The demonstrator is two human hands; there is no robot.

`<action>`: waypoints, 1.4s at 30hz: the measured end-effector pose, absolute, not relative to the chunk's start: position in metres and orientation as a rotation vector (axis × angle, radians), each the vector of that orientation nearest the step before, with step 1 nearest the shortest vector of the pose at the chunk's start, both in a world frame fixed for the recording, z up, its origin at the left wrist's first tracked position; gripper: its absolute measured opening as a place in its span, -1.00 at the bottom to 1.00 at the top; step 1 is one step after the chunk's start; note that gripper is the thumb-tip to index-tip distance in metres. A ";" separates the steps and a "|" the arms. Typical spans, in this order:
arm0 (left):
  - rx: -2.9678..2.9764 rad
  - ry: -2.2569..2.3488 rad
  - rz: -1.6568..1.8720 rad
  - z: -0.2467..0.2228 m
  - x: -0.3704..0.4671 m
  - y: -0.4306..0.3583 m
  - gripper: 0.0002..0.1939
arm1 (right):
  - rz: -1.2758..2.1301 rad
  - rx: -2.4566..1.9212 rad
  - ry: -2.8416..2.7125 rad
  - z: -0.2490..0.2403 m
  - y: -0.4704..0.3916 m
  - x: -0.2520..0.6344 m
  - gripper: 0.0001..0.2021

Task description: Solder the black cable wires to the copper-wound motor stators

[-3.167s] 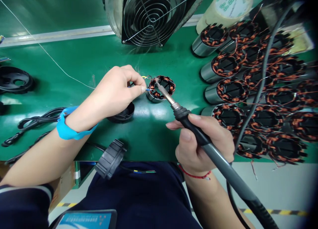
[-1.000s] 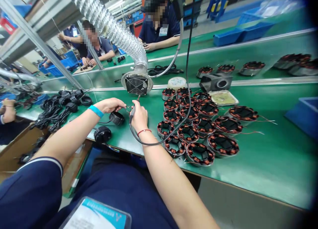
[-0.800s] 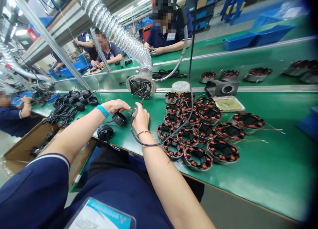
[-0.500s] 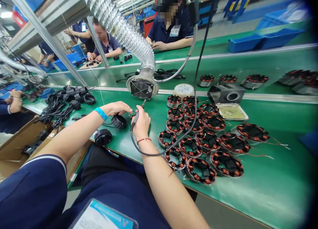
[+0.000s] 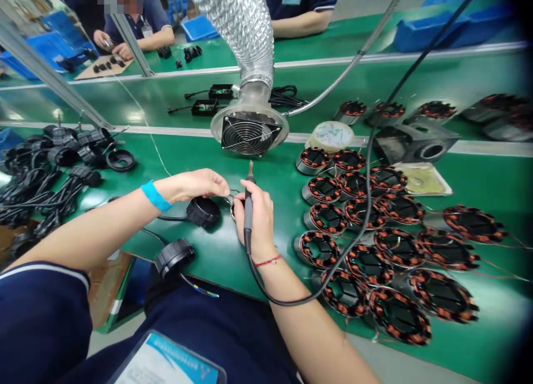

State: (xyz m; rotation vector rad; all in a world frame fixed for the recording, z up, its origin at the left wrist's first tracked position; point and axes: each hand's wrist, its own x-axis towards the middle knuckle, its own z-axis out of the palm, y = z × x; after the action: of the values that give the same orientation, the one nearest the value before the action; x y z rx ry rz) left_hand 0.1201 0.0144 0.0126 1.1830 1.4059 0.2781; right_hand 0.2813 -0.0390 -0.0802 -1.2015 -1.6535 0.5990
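Observation:
My right hand (image 5: pixel 259 215) is closed around a soldering iron (image 5: pixel 249 209), its tip pointing up and away towards the fan. The thumb and fingers of my left hand (image 5: pixel 202 184) are pinched together on thin wires (image 5: pixel 234 194) that run to my right hand. A small ring-shaped part, mostly hidden, shows at the right hand's thumb side. Just below my left hand a black round cap (image 5: pixel 203 212) with a cable lies on the green bench. Nearer to me, another black round cap (image 5: pixel 175 256) sits at the bench edge with coloured wire ends hanging out.
Several copper-wound stators (image 5: pixel 327 217) stand in rows on the right. A fume fan (image 5: pixel 250 137) hangs ahead under a silver duct (image 5: pixel 239 34). Black cables with round caps (image 5: pixel 62 151) are heaped on the left. The iron's cord loops over my right forearm. Co-workers sit opposite.
The view has moved closer and tilted down, so the bench things look larger. Both hands stay near each other, with the iron still in my right hand and wires at my left fingers.

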 end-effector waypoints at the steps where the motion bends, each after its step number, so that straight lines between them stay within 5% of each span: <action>1: 1.183 1.399 0.287 0.011 0.120 0.015 -0.81 | 0.580 -1.202 -1.652 -0.080 -0.039 0.283 -0.64; 26: 1.278 1.209 0.055 0.002 0.109 0.030 -0.79 | 0.292 -1.238 -1.811 -0.064 -0.055 0.284 -0.57; 32: 1.313 1.024 0.172 -0.004 0.099 0.032 -0.62 | 0.230 -1.266 -1.761 -0.069 -0.048 0.276 -0.65; 42: 1.603 1.094 0.109 -0.013 0.113 0.024 -0.73 | 0.257 -1.309 -1.644 -0.074 -0.039 0.274 -0.72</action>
State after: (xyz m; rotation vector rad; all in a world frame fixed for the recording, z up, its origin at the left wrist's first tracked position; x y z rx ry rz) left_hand 0.1125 0.0237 -0.0133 1.6026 1.0940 0.1088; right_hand 0.2739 -0.0395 -0.0739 -1.3093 -1.6438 0.2570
